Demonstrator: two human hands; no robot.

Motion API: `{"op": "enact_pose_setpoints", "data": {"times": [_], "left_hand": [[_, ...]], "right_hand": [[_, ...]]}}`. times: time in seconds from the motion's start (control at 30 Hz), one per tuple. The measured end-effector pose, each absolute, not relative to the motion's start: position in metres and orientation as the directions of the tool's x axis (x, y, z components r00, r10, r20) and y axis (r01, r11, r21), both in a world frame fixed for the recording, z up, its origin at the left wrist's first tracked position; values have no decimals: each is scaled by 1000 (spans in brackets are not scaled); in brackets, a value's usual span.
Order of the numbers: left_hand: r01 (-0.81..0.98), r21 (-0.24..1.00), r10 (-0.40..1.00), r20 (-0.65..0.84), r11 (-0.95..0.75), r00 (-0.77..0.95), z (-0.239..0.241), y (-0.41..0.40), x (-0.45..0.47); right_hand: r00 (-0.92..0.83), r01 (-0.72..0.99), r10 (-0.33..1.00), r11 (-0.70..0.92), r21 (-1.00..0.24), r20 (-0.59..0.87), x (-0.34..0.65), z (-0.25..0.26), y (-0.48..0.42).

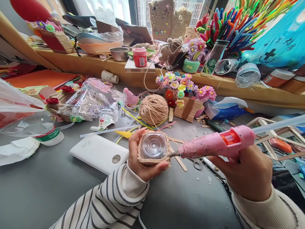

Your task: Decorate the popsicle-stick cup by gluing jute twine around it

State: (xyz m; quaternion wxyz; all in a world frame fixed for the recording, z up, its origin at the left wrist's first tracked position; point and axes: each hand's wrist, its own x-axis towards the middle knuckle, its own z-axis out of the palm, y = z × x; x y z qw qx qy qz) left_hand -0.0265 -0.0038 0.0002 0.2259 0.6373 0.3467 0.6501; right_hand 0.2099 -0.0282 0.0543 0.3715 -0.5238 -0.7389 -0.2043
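Observation:
My left hand [140, 165] is wrapped round a small clear plastic container [153, 147] whose sides are wound with brown twine. Its squarish clear end with ring marks faces up toward me. In my right hand [250, 171] is a pink hot glue gun [214, 143], with a clear glue stick [278, 124] coming out of its back. The gun's metal nozzle touches or nearly touches the right side of the twine edge. Just behind the container lies a ball of twine [153, 108], and a strand runs from it to the container.
A white power bank [98, 154] lies left of my left hand. Scissors [198, 164] and wooden sticks [180, 163] are by the glue gun. Bagged crafts [92, 98], pipe-cleaner flowers [177, 84] and a wooden frame [269, 140] crowd the table's back. A glass bottle [214, 58] stands on the ledge.

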Motion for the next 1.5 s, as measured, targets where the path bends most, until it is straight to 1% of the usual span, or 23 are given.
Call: {"op": "enact_pose_setpoints", "data": {"times": [0.2, 0.37, 0.47, 0.53, 0.63, 0.7, 0.9, 1.5], "left_hand": [[175, 744, 741, 664, -644, -96, 1, -4, -27], [171, 751, 747, 657, -638, -100, 1, -4, -26], [162, 746, 742, 663, -646, -98, 0, -4, -27], [160, 751, 748, 658, -641, -90, -1, -4, -28], [157, 745, 741, 665, -648, -92, -3, -3, -28], [159, 742, 737, 669, -652, -96, -4, -2, -27], [159, 733, 728, 678, -661, -99, -3, -2, -26], [135, 738, 735, 673, -661, -81, -2, -3, -28]], "right_hand": [[-189, 923, 621, 376, -78, 760, 208, 57, -30], [-229, 920, 594, 391, -28, 771, 209, 59, -31], [-211, 928, 597, 370, -33, 774, 210, 59, -31], [-213, 928, 566, 371, -15, 797, 210, 59, -29], [-239, 920, 467, 390, 44, 852, 209, 59, -25], [-240, 920, 439, 387, 59, 866, 210, 60, -24], [-260, 921, 436, 380, 86, 862, 209, 62, -23], [-247, 919, 426, 389, 70, 870, 211, 59, -21]]}}
